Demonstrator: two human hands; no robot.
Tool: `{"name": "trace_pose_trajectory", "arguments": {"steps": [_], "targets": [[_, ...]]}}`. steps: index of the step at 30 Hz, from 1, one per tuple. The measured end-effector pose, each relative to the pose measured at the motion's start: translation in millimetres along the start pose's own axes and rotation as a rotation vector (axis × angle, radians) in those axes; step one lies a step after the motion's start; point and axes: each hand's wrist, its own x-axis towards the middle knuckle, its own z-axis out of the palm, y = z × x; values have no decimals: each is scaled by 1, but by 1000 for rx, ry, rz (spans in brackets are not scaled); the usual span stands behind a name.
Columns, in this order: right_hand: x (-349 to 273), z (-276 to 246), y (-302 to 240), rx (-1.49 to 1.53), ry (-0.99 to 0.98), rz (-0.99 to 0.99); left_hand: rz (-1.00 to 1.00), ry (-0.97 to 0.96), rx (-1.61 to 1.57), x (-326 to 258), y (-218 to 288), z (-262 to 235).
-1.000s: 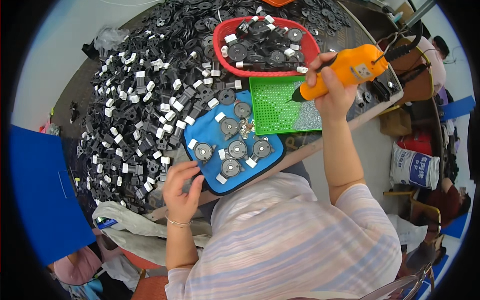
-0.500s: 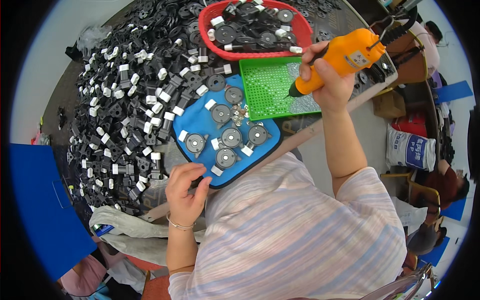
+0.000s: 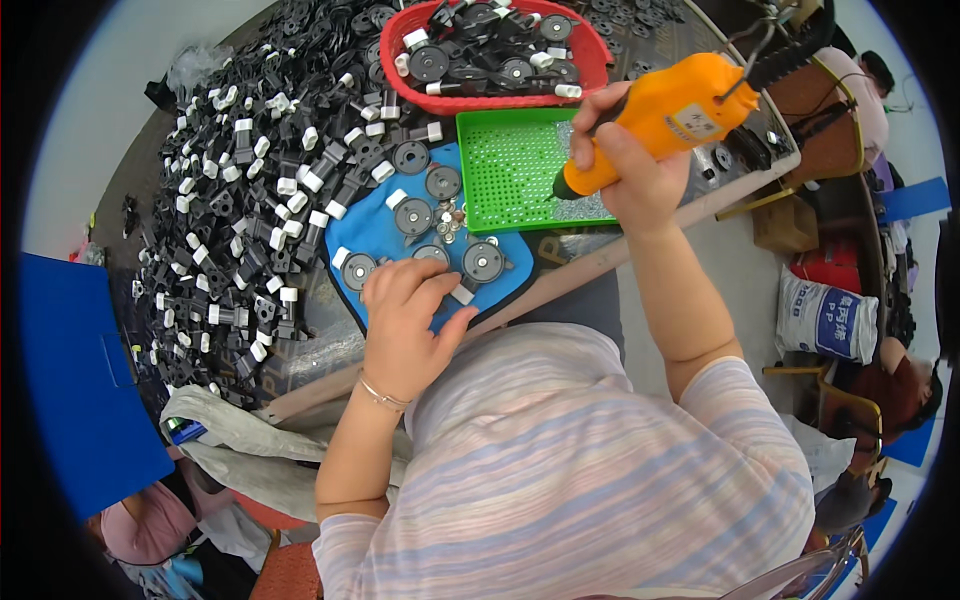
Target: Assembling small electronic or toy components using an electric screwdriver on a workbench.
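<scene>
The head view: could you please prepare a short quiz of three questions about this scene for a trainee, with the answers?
1. Which hand holds the orange screwdriver?
2. True or false: the red basket contains black parts.
3. Choose one. The left hand is over:
a) the green tray
b) the blue mat
c) the red basket

Key: 1. The right hand. 2. True. 3. b.
</scene>
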Motion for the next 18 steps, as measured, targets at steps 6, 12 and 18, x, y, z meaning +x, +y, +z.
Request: {"name": "trace_pose_trajectory", "arguments": {"steps": [6, 12, 18], "targets": [[5, -3, 7, -35, 40, -12, 3, -58, 177, 23, 7, 11], [3, -3, 12, 21, 11, 6, -36, -135, 207, 34, 6, 18], [4, -1, 17, 13, 54, -7, -37, -156, 179, 37, 1, 22]]}}
